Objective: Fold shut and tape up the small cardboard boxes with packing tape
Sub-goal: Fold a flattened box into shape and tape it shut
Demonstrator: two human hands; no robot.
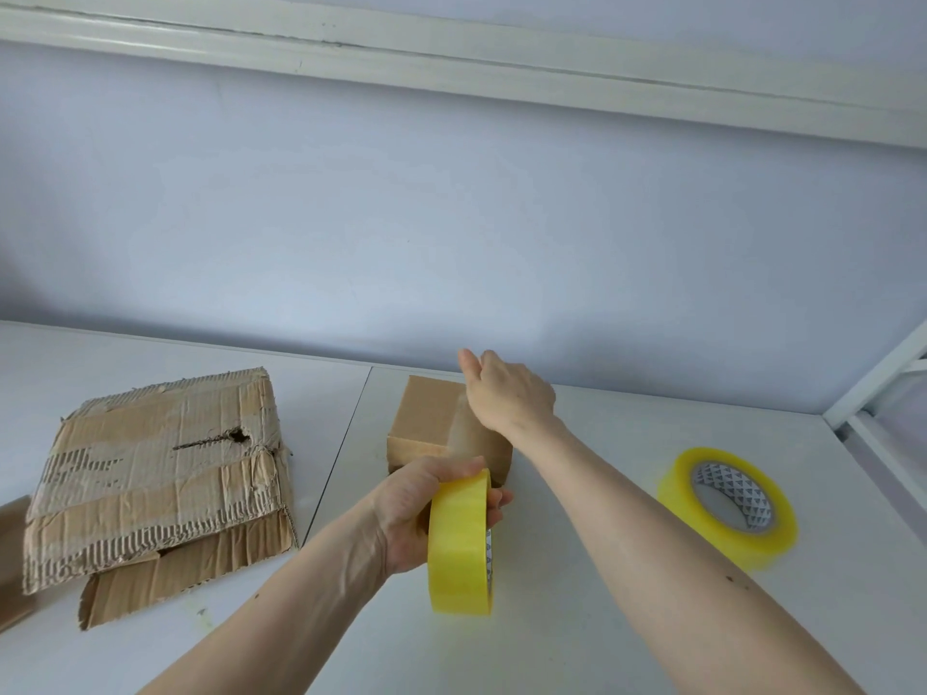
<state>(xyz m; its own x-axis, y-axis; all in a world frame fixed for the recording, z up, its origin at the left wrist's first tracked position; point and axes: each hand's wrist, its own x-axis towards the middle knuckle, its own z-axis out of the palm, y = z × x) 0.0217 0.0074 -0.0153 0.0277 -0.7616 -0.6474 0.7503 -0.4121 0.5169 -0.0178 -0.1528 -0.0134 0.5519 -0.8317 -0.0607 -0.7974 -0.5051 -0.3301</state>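
A small closed cardboard box (426, 418) stands on the white table (577, 619) near the wall. My left hand (426, 509) grips a yellow roll of packing tape (459, 541), held on edge just in front of the box. A clear strip of tape (459, 433) runs from the roll up over the box top. My right hand (506, 391) is above the far right part of the box, back of the hand towards me, fingers pointing away; whether it pinches the tape end is hidden.
A second yellow tape roll (727, 509) lies flat at the right. Torn, flattened cardboard pieces (160, 474) lie at the left, one more at the left edge. A white metal frame (883, 393) stands at the right.
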